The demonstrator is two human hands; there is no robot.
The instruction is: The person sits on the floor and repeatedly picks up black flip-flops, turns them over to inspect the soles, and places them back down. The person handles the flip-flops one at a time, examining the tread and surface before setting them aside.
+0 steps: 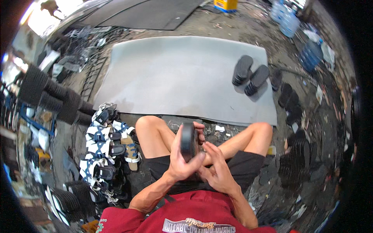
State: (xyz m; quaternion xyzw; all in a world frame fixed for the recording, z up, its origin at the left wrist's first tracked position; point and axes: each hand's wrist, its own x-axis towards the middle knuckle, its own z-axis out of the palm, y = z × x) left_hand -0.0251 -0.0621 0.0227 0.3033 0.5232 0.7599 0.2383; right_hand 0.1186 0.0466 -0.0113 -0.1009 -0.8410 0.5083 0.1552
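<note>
My left hand (182, 163) grips a black sandal (188, 139), which is held up edge-on above my lap. Its fingers wrap behind the sandal and the thumb lies along the near end. Close beside it on the right is my right hand (217, 171), with the fingers stretched toward the sandal's lower part. Whether those fingertips touch the sandal is hard to see. A pair of finished-looking black slide sandals (250, 77) lies on the grey sheet (167, 73) in front of me.
Sandals with white and navy straps (101, 147) are piled to my left, near stacked black soles (50, 91). More dark footwear (295, 159) lies on the right. Large blue water bottles (289, 25) and a yellow box (225, 5) stand farther off. Scraps litter the ground.
</note>
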